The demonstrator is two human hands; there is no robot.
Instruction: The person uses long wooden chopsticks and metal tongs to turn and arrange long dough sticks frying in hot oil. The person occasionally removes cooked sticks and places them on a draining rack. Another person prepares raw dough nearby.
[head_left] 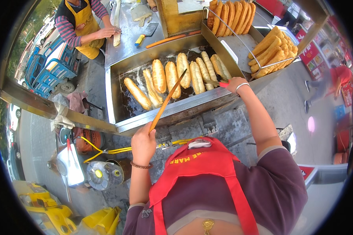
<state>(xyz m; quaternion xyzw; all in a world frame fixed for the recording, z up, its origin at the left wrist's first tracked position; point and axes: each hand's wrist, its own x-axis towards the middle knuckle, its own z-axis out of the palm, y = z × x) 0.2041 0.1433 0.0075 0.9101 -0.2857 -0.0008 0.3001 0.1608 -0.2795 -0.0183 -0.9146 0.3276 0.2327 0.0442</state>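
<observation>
My left hand (pixel 143 144) grips a long wooden stick (pixel 167 101), whose dark tip reaches over the frying vat (pixel 170 111). In my right hand (pixel 236 85), at the vat's near right edge, are tongs (pixel 214 82) with red on the handle. Their jaws are among the fried dough sticks at the right end; whether they pinch one I cannot tell. Several fried dough sticks lie side by side in dark oil, from a golden one (pixel 137 93) at the left to paler ones (pixel 197 77) at the right.
A wire rack (pixel 232 30) and a tray (pixel 241 47) hold browned dough sticks (pixel 270 51) right of the vat. Across the metal worktop (pixel 126 55), a co-worker's hands (pixel 107 31) touch a dough strip (pixel 116 26). A scraper (pixel 147 33) lies nearby. Yellow hoses (pixel 120 150) run below.
</observation>
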